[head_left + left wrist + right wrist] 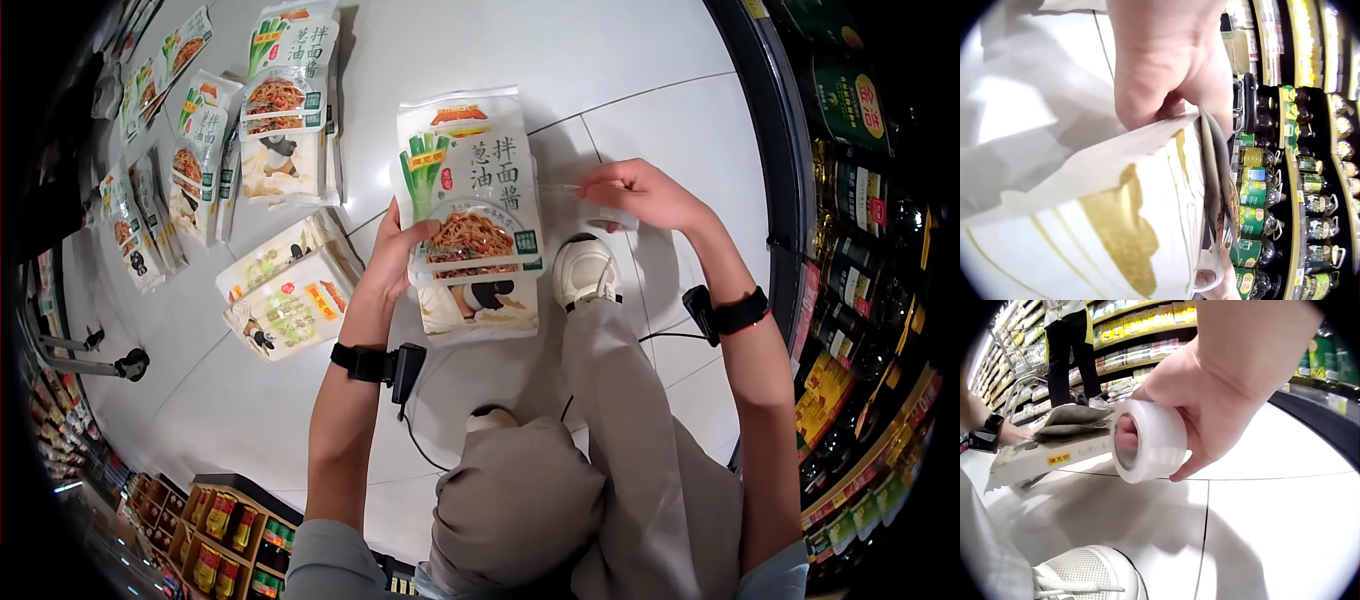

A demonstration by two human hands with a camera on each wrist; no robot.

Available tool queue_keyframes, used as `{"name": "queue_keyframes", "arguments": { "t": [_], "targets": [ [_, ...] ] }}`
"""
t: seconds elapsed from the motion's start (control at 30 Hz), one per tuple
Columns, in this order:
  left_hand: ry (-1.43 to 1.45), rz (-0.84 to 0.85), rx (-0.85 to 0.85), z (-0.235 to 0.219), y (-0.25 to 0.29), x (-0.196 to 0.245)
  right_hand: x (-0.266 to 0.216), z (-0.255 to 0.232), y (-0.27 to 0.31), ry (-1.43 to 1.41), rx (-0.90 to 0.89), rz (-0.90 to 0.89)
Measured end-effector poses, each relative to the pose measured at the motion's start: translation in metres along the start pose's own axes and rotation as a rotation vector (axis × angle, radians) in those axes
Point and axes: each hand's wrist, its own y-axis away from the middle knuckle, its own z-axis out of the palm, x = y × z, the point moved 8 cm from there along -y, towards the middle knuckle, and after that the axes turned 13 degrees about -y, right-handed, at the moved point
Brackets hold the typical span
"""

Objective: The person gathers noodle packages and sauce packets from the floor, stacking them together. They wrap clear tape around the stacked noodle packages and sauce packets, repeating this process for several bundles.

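My left hand (398, 250) grips the left edge of a stack, thumb on top: sauce pouches (480, 190) lying over a white noodle pack (480, 318). In the left wrist view that hand (1166, 69) holds the edge of the white pack (1085, 231), with the pouches on its far side. My right hand (640, 195) is right of the stack, fingers curled round a roll of clear tape (608, 215). The right wrist view shows the tape roll (1150, 440) in the right hand (1210, 400), a fingertip visible through its core, close beside the pack's end.
Bundled pouches and packs (290, 110) stand on the floor at upper left, with two white packs (290, 285) lying below them. Bottle shelves (860, 230) line the right side. A shoe (585, 270) is near the stack. A person (1069, 350) stands beside a cart.
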Motion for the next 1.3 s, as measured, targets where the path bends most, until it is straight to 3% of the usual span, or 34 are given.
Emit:
{"name": "queue_keyframes", "arguments": {
  "t": [0.27,0.33,0.37,0.43,0.47,0.57,0.7,0.83,0.9,0.97,1.03,1.1,1.17,1.23,1.3],
  "targets": [
    [-0.012,0.065,-0.108,0.011,0.011,0.016,-0.011,0.011,0.018,0.042,-0.097,0.136],
    [0.088,0.074,-0.174,0.019,0.014,0.017,-0.017,0.028,0.006,0.233,-0.1,-0.133],
    [0.09,0.074,-0.172,0.02,0.014,0.015,-0.015,0.033,0.002,0.233,-0.103,-0.132],
    [0.238,0.007,-0.229,0.026,0.016,0.005,-0.008,0.033,-0.003,0.162,0.007,-0.048],
    [0.24,0.007,-0.23,0.029,0.016,-0.001,0.008,0.036,-0.005,0.096,0.024,0.089],
    [0.277,0.004,-0.186,0.035,0.014,-0.013,-0.001,0.046,-0.006,0.076,-0.023,-0.069],
    [0.227,0.029,-0.238,0.057,0.022,0.003,0.005,0.048,0.003,-0.038,0.016,0.081],
    [0.143,0.082,-0.255,0.072,0.028,0.026,-0.005,0.056,0.014,-0.007,0.038,0.038],
    [0.155,0.102,-0.272,0.075,0.032,0.03,-0.001,0.05,0.014,-0.276,0.135,-0.026],
    [0.166,0.12,-0.299,0.08,0.036,0.034,-0.007,0.045,0.019,-0.197,0.111,0.0],
    [0.177,0.109,-0.344,0.086,0.041,0.036,-0.008,0.043,0.02,-0.019,-0.051,0.083],
    [0.212,0.106,-0.353,0.092,0.047,0.042,-0.004,0.038,0.023,0.055,-0.057,0.14],
    [0.246,0.104,-0.366,0.097,0.052,0.046,-0.012,0.037,0.027,0.104,-0.065,0.039],
    [0.303,0.108,-0.4,0.103,0.056,0.049,-0.008,0.036,0.027,0.049,-0.077,0.107],
    [0.323,0.111,-0.402,0.105,0.059,0.051,-0.021,0.03,0.03,0.036,0.062,0.025]
  ]
}}
